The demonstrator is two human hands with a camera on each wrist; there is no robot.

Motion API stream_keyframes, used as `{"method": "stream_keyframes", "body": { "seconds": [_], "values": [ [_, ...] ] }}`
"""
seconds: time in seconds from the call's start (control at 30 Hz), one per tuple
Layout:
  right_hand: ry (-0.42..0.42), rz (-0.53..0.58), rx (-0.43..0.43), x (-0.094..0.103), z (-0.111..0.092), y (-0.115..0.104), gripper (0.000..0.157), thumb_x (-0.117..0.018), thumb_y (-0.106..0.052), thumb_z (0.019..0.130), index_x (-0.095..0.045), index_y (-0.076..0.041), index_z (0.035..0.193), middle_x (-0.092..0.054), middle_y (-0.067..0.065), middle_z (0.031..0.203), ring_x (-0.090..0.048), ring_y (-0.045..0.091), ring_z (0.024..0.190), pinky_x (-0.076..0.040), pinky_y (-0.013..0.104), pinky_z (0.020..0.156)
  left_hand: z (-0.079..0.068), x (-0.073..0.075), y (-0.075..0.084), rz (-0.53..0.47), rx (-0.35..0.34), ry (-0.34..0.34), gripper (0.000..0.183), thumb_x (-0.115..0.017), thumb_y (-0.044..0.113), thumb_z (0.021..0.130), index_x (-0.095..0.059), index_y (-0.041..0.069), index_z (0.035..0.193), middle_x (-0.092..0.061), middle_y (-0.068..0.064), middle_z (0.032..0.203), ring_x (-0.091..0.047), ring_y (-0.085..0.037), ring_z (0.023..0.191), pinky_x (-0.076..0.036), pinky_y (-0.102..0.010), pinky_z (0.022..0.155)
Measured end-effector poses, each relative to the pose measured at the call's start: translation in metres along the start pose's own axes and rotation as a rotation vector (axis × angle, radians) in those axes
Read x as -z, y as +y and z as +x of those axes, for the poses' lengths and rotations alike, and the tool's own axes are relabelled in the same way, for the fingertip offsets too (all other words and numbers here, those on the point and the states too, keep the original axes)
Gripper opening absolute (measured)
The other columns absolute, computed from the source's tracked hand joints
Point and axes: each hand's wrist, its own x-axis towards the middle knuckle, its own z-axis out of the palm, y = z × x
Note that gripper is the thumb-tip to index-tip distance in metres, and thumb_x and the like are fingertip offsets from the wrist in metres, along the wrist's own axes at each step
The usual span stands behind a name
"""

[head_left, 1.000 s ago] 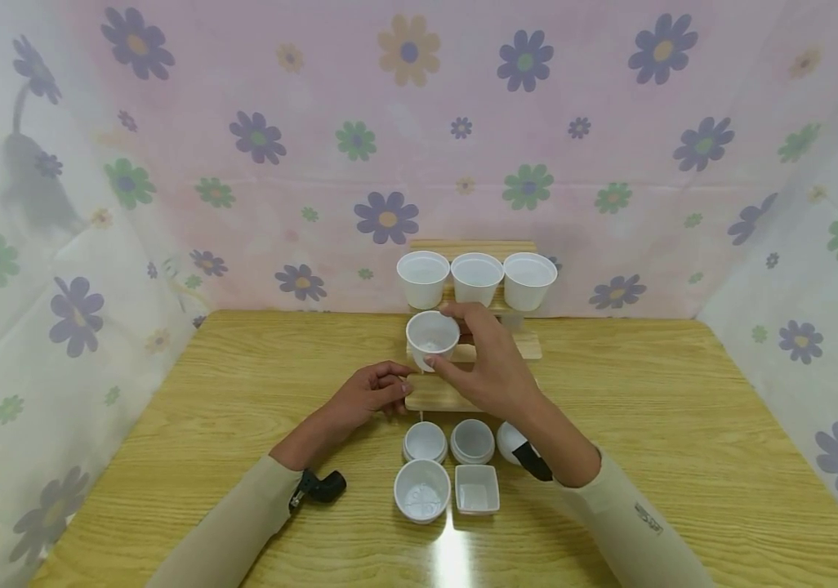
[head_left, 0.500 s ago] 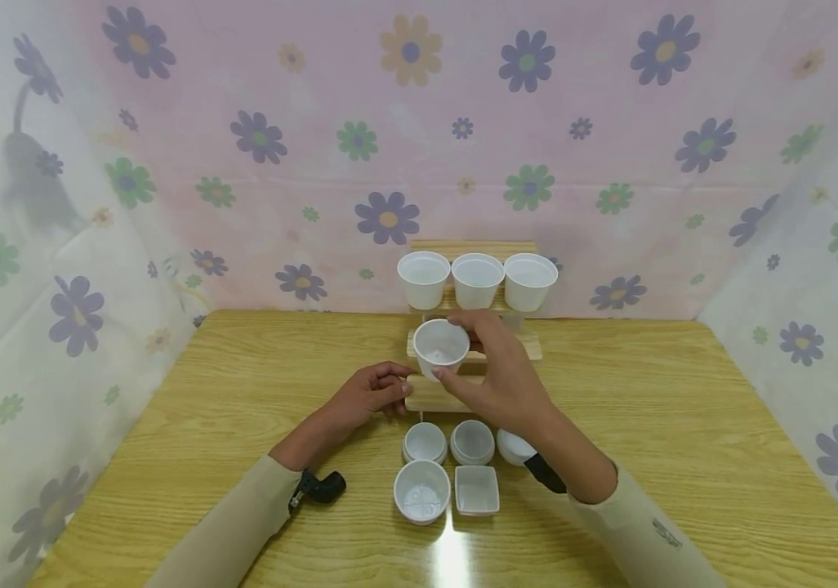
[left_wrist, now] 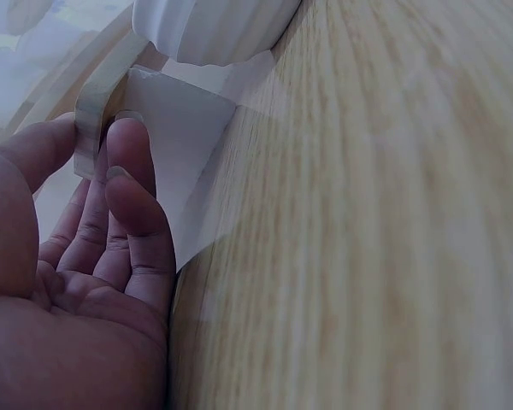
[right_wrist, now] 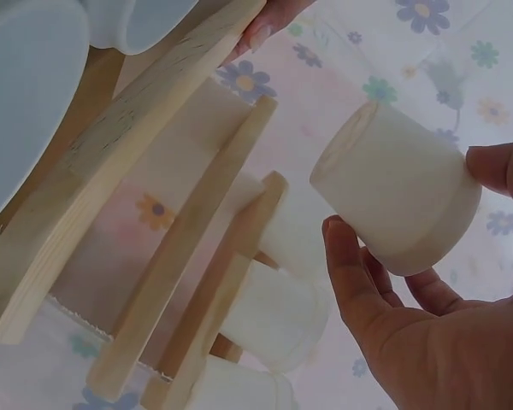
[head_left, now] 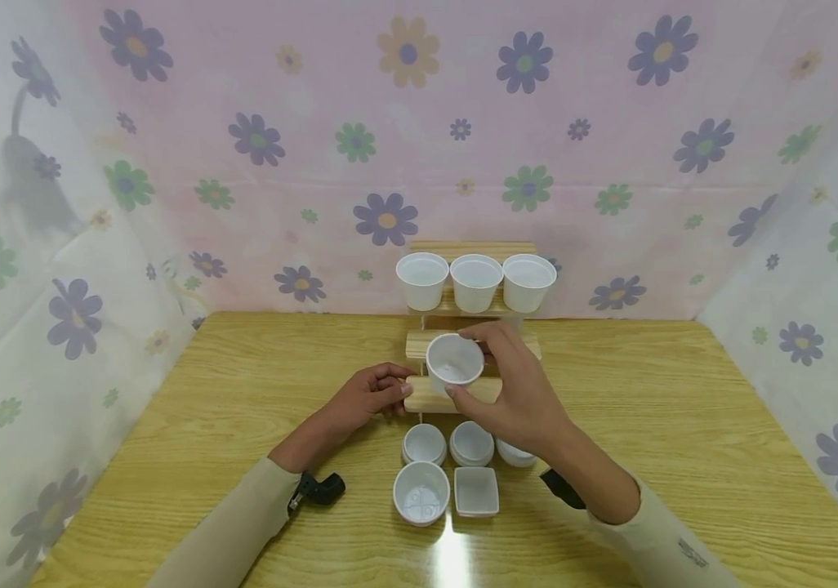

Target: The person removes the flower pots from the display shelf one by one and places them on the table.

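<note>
A small white round pot (head_left: 455,359) is held by my right hand (head_left: 525,392), thumb and fingers pinching its sides. It hangs over the tiered wooden stand (head_left: 434,395), apart from the shelves. In the right wrist view the pot (right_wrist: 393,192) tilts between thumb and fingertips. My left hand (head_left: 363,398) grips the left end of the stand's lowest shelf. The left wrist view shows that shelf end (left_wrist: 94,111) between the thumb and curled fingers. Three white pots, the middle one (head_left: 476,283) among them, stand in a row on the top tier.
In front of the stand sit several white containers: round ones such as the front pot (head_left: 421,493), and a square pot (head_left: 476,492). Black wrist camera gear (head_left: 318,490) is strapped at the left wrist. A flowered cloth (head_left: 301,204) hangs behind the wooden table (head_left: 242,351).
My right hand has brought the held pot down and a little to the right, from the middle shelf toward the lowest one. The left hand stays in place on the shelf end.
</note>
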Motion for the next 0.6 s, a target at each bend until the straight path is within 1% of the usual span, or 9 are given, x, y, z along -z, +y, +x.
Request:
{"method": "stream_keyframes", "body": {
  "seconds": [0.2, 0.37, 0.6],
  "values": [
    [0.004, -0.029, 0.021, 0.005, -0.008, 0.0, 0.062, -0.088, -0.011, 0.084, -0.058, -0.005, 0.138, -0.06, 0.008, 0.125, -0.062, 0.021, 0.108, -0.061, 0.036, 0.088, -0.001, -0.002, 0.003, 0.014, -0.008, 0.008, 0.037, -0.062, 0.019, 0.11, -0.059, -0.001, 0.141, -0.071, -0.006, 0.088, -0.067, -0.018, 0.08, -0.055, -0.03, 0.072],
    [-0.001, -0.069, 0.03, 0.009, -0.016, 0.001, 0.063, -0.088, -0.012, 0.084, -0.057, -0.006, 0.139, -0.059, 0.005, 0.128, -0.062, 0.019, 0.109, -0.06, 0.037, 0.091, -0.001, -0.001, 0.001, 0.01, -0.006, 0.004, 0.037, -0.062, 0.019, 0.11, -0.058, -0.001, 0.141, -0.071, -0.007, 0.088, -0.068, -0.018, 0.08, -0.056, -0.03, 0.072],
    [-0.015, -0.075, 0.043, 0.014, -0.025, 0.003, 0.064, -0.088, -0.01, 0.083, -0.056, -0.004, 0.138, -0.058, 0.004, 0.13, -0.062, 0.018, 0.113, -0.06, 0.038, 0.094, 0.0, -0.001, 0.001, 0.01, -0.003, 0.001, 0.038, -0.062, 0.02, 0.11, -0.058, -0.001, 0.142, -0.071, -0.006, 0.088, -0.068, -0.018, 0.081, -0.056, -0.03, 0.073]
  ]
}}
